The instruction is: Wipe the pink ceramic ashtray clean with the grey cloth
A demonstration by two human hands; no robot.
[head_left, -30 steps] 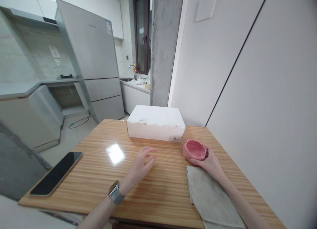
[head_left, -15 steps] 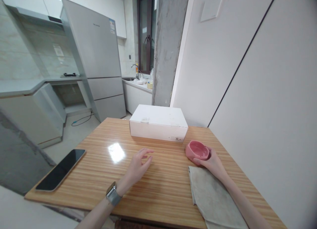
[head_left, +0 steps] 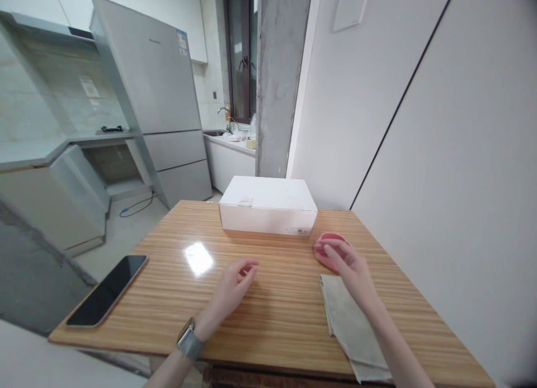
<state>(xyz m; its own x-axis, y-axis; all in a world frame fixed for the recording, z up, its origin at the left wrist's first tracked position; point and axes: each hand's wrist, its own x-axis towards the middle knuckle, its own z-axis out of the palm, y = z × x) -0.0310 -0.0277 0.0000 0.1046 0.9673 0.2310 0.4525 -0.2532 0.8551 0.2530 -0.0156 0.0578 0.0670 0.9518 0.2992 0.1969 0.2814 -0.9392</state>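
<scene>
A pink faceted bowl (head_left: 322,258) rests on the table to the right, partly hidden behind my right hand (head_left: 350,267). That hand hovers over the bowl's near right side, its thumb and fingers apart and nothing held. Below it, a folded grey-green cloth (head_left: 350,332) lies under my right forearm. My left hand (head_left: 235,284), with a watch (head_left: 190,339) on the wrist, is over the middle of the table. Its fingers are loosely curled, a small gap showing between thumb and fingertips, and it holds nothing.
A closed white box (head_left: 268,206) sits at the table's far side, just left of the bowl. A phone (head_left: 107,291) lies near the left edge of the wooden table (head_left: 168,321). A white wall (head_left: 440,181) runs along the right. Behind stands a fridge (head_left: 155,85).
My right hand has let go of the bowl's rim and lifted above it. The left hand's fingers have curled in slightly more. The view has shifted a little.
</scene>
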